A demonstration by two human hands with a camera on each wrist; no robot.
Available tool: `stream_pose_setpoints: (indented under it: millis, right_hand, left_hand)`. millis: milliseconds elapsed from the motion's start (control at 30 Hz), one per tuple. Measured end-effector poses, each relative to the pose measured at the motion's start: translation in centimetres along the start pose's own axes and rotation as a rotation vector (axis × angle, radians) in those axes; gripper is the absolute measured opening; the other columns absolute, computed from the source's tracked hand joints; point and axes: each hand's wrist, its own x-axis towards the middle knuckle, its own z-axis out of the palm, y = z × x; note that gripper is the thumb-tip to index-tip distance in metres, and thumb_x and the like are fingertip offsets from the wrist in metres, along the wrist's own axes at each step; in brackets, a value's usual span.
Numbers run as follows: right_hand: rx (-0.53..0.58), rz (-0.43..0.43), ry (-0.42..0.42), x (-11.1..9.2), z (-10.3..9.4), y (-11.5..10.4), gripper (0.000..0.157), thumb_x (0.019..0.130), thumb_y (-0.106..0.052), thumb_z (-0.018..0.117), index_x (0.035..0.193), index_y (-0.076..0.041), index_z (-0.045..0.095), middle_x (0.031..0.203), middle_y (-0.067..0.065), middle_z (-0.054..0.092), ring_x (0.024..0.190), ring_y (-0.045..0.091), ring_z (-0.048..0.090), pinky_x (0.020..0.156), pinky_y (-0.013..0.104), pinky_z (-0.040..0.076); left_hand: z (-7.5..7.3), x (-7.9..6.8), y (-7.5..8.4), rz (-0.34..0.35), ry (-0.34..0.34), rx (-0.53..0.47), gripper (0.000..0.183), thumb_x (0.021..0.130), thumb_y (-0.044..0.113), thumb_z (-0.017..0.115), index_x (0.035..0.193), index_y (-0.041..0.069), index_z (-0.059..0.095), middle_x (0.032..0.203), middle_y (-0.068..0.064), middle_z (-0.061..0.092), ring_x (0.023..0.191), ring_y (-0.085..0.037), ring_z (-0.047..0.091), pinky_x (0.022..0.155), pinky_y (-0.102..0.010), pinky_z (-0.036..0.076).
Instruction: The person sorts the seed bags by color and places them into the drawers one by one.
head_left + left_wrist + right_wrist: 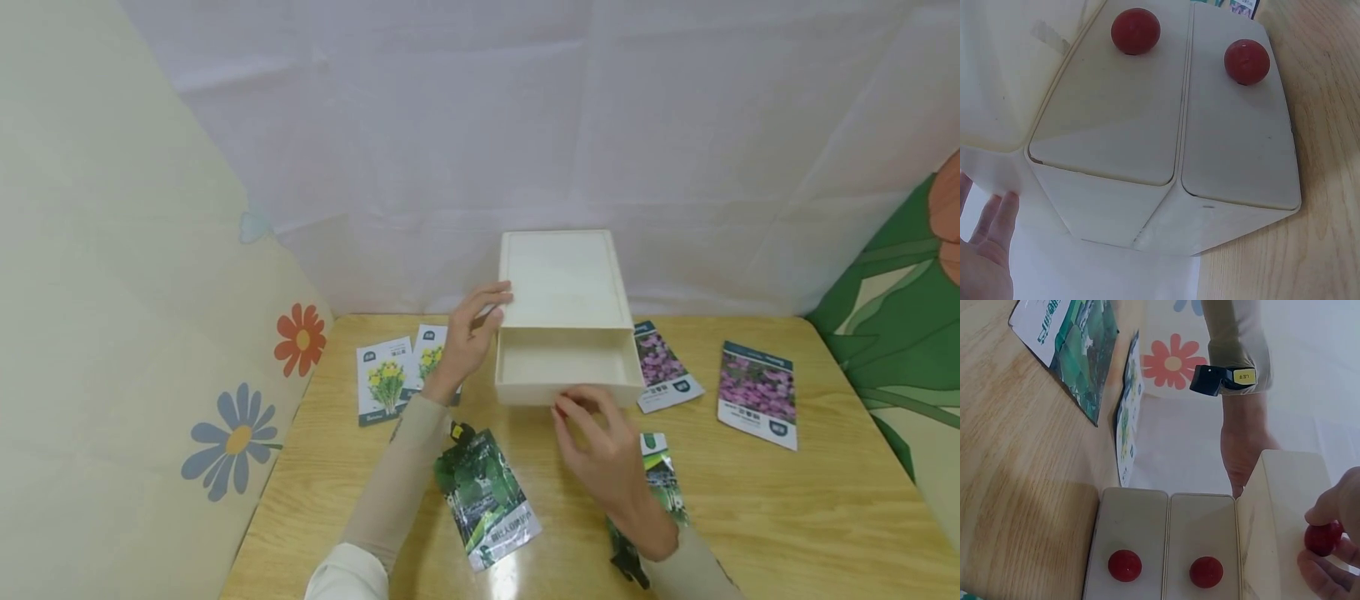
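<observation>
**Right hand (600, 446) pinches the red knob (1322, 540) of a pulled-out top drawer (525, 396)**

The right hand's thumb and fingers are clamped together on the round knob, at the middle of the drawer's front. The left hand (467, 337) lies against the left side of a white drawer unit (566, 279), its fingers extended and slightly spread, gripping nothing. Its fingertips seem to touch the side near the top edge, though the left wrist view catches only part of that hand. The two hands are apart, one at the side and one at the front.

The unit stands toward the back of a wooden table (840, 517). Below the pulled-out drawer, the middle drawer (1204, 528) and the bottom drawer (1135, 522) sit closed, each with its own red knob.

Seed packets lie around the unit. To the left are a front yellow-flower packet (386, 383) and a second yellow-flower packet (431, 358), which the left arm and hand partly cover. A green packet (487, 500) rests between the forearms; another green packet (660, 475) is partly hidden by the right hand and wrist. To the right, one purple-flower packet (662, 367) lies just beside the unit, and another purple-flower packet (757, 392) lies farther out.

A dark band (1222, 380) with a yellow label circles the left sleeve. Behind everything hangs a pale cloth (525, 125), with a flower-patterned panel (150, 250) at the left and a leaf-patterned panel (885, 308) at the right.
</observation>
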Motion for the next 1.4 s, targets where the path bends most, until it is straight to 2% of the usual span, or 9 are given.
stream_pose_setpoints:
  millis: [133,333,433,700,767,933,1000,1233,1400]
  right_hand:
    - [0.000,0.006,-0.009,-0.2,-0.1,-0.2,0.020,0.089,-0.007,0.076,0.107,0.002,0.079,0.111,0.018,0.071,0.089,0.026,0.072,0.082,0.019,0.061]
    - [-0.004,0.015,-0.013,-0.4,-0.3,-0.6,0.019,0.092,-0.010,0.074,0.106,0.001,0.079,0.110,0.017,0.071,0.087,0.025,0.072,0.081,0.017,0.060]
    - [0.005,0.016,-0.011,-0.5,-0.4,-0.8,0.019,0.092,-0.009,0.074,0.107,0.001,0.079,0.110,0.017,0.071,0.087,0.025,0.072,0.081,0.016,0.060]
    - [-0.001,0.009,0.001,-0.8,-0.5,-1.1,0.020,0.099,-0.015,0.069,0.106,0.001,0.079,0.110,0.017,0.072,0.086,0.024,0.072,0.080,0.017,0.061]
    - [-0.003,0.002,0.005,-0.9,-0.5,-1.2,0.020,0.099,-0.015,0.068,0.106,0.001,0.079,0.110,0.017,0.072,0.086,0.025,0.072,0.079,0.020,0.062]
    - [0.010,0.015,0.003,-1.2,-0.9,-1.5,0.018,0.096,-0.012,0.070,0.106,0.000,0.080,0.110,0.016,0.072,0.086,0.024,0.072,0.080,0.018,0.061]
    - [0.017,0.018,0.003,-1.3,-1.0,-1.7,0.019,0.096,-0.012,0.069,0.106,0.000,0.080,0.110,0.016,0.072,0.086,0.024,0.071,0.080,0.017,0.060]
    - [0.025,0.001,0.024,-1.5,-1.3,-1.9,0.022,0.102,-0.015,0.066,0.104,0.001,0.080,0.108,0.017,0.073,0.084,0.025,0.071,0.075,0.021,0.062]
    - [0.013,0.024,0.001,-1.8,-1.5,-2.1,0.026,0.104,-0.020,0.063,0.106,0.000,0.080,0.109,0.015,0.073,0.086,0.024,0.071,0.078,0.018,0.060]
  left_hand:
    - [0.0,0.0,0.5,-0.006,0.003,-0.007,0.027,0.106,-0.003,0.054,0.129,-0.009,0.066,0.150,-0.026,0.058,0.140,-0.043,0.056,0.108,-0.046,0.059]
    - [0.0,0.0,-0.7,0.003,0.009,0.005,0.027,0.105,-0.004,0.055,0.129,-0.007,0.067,0.149,-0.023,0.060,0.140,-0.040,0.057,0.107,-0.044,0.060]
    - [0.0,0.0,-0.7,0.007,0.009,-0.004,0.027,0.104,-0.004,0.055,0.129,-0.008,0.066,0.149,-0.025,0.059,0.140,-0.042,0.057,0.107,-0.044,0.060]
    - [-0.3,0.0,2.5,0.016,-0.002,-0.018,0.026,0.105,-0.004,0.053,0.127,-0.013,0.064,0.147,-0.031,0.058,0.139,-0.043,0.057,0.108,-0.047,0.059]
    - [-0.3,0.0,2.3,0.008,0.000,-0.008,0.027,0.105,-0.004,0.053,0.127,-0.011,0.065,0.148,-0.029,0.058,0.141,-0.042,0.056,0.108,-0.047,0.059]
    - [0.0,-0.1,-0.1,-0.003,0.004,0.003,0.027,0.105,-0.003,0.055,0.129,-0.005,0.067,0.151,-0.022,0.059,0.142,-0.039,0.056,0.107,-0.048,0.060]
    - [-0.1,-0.1,-0.5,0.003,0.007,-0.001,0.027,0.105,-0.002,0.056,0.130,-0.003,0.068,0.151,-0.019,0.060,0.141,-0.036,0.057,0.106,-0.046,0.061]
    - [-0.1,0.0,-1.0,0.020,0.004,-0.012,0.028,0.105,0.000,0.057,0.130,-0.001,0.068,0.151,-0.017,0.060,0.141,-0.034,0.057,0.104,-0.045,0.062]
    - [0.0,0.1,-0.9,0.008,0.003,-0.018,0.028,0.105,-0.002,0.056,0.130,-0.003,0.068,0.152,-0.020,0.059,0.142,-0.037,0.056,0.105,-0.047,0.061]
